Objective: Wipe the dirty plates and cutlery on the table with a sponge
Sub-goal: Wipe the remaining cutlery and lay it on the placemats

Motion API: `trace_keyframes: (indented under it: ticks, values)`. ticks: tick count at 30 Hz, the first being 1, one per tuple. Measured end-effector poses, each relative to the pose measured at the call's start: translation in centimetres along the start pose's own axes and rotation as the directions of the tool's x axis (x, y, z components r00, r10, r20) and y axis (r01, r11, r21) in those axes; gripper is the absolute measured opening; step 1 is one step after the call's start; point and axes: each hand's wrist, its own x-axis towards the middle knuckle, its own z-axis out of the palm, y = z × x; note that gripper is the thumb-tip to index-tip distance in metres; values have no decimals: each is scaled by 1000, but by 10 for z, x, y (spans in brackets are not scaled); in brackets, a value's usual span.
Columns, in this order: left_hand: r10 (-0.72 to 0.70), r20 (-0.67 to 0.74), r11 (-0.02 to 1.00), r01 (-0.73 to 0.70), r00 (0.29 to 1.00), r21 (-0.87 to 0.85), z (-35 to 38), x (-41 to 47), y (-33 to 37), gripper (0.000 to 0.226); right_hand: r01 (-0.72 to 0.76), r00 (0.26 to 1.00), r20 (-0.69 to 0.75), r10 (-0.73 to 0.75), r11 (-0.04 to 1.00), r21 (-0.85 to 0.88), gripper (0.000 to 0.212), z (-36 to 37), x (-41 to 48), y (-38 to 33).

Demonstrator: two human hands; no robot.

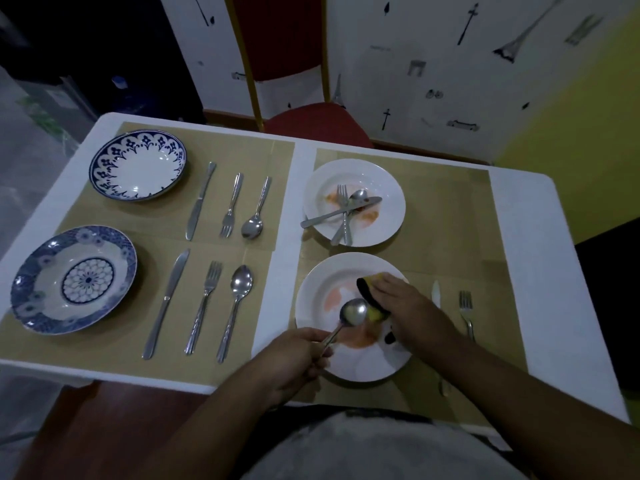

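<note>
Nearest, both hands are working over the table (pixel 526 237) at the stained white plate (pixel 363 367): the left hand (pixel 294 355) is clamping its fingers on the spoon (pixel 354 311) handle, and the right hand (pixel 403 301) is curling its fingers round the yellow-and-black sponge (pixel 364 289) beside the bowl. Keeping the spoon steady above the plate while rubbing both faces is looking wisest.

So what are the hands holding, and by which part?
The left hand grips the spoon by its handle end. The right hand holds the sponge from above, fingers curled over it, beside the spoon's bowl.
</note>
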Motion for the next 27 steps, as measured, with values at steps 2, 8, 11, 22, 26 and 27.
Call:
trace_keyframes:
  ticks: [2, 8, 11, 22, 26, 27]
  values:
    - [46, -42, 984, -38, 998, 174, -3, 2, 4, 25, -65, 985, -145, 94, 979, 191, 70, -5, 1, -7]
    - [220, -111, 920, -168, 969, 355, 10, 4, 8, 25, -26, 970, -228, 84, 970, 244, 60, -16, -6, -48]
    - [216, -131, 934, -165, 968, 317, 17, 2, 10, 30, 13, 980, -196, 28, 979, 204, 61, -15, -9, -59]
    - [335, -129, 894, -271, 934, 357, 26, -4, -1, 26, 100, 995, -17, -99, 991, 91, 84, 2, -11, -30]
    - [348, -160, 889, -271, 924, 370, 26, -5, -8, 28, -99, 995, -6, 102, 974, 205, 71, -11, -5, -12]
    - [331, -170, 904, -260, 928, 338, 27, -6, -7, 29, -125, 990, -36, 138, 963, 239, 68, -15, -6, -8]
